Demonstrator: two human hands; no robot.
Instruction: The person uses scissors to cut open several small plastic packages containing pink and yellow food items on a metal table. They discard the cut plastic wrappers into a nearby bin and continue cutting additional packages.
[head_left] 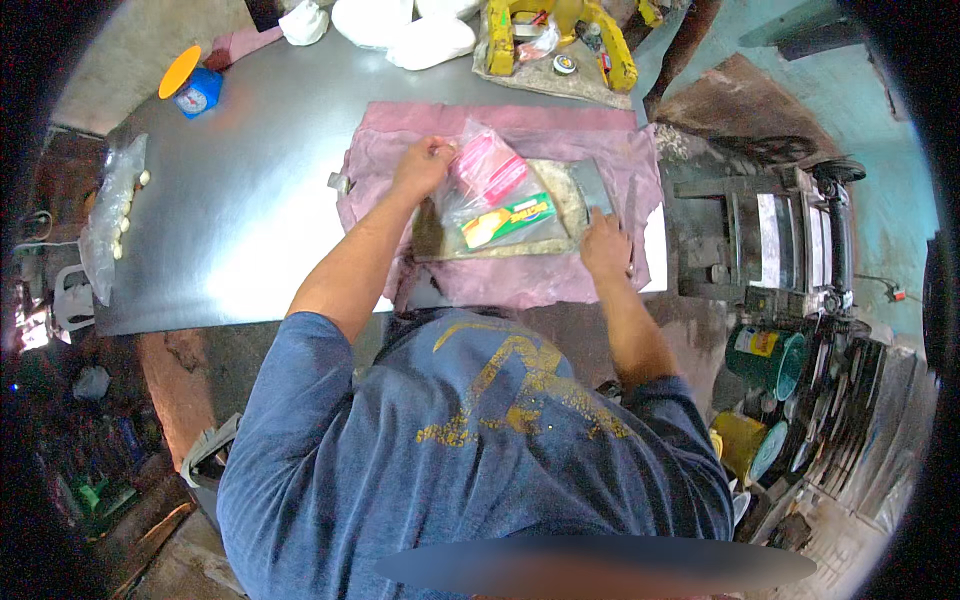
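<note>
My left hand (432, 163) is closed at the fingertips, pinching the upper left edge of a clear plastic bag. In the bag are a pink-wrapped packet (488, 168) and a green and yellow packet (508, 221). The bag lies on a worn, pale board (547, 247), which rests on a spread pink cloth (385, 140). At the board's right side my right hand (606, 246) has its fingers curled at the near end of a flat grey metal blade (594, 188). Its handle, if any, is hidden by the hand. A long, thin dark strip (631, 222) lies on the cloth beside that hand.
The shiny metal table (240, 200) carries a blue kitchen scale (196, 93) with an orange pan, white bags (430, 42) and a yellow frame (618, 60) at the back. A plastic bag with small pale pieces (122, 222) lies at the left edge. A roller machine (770, 240) stands right.
</note>
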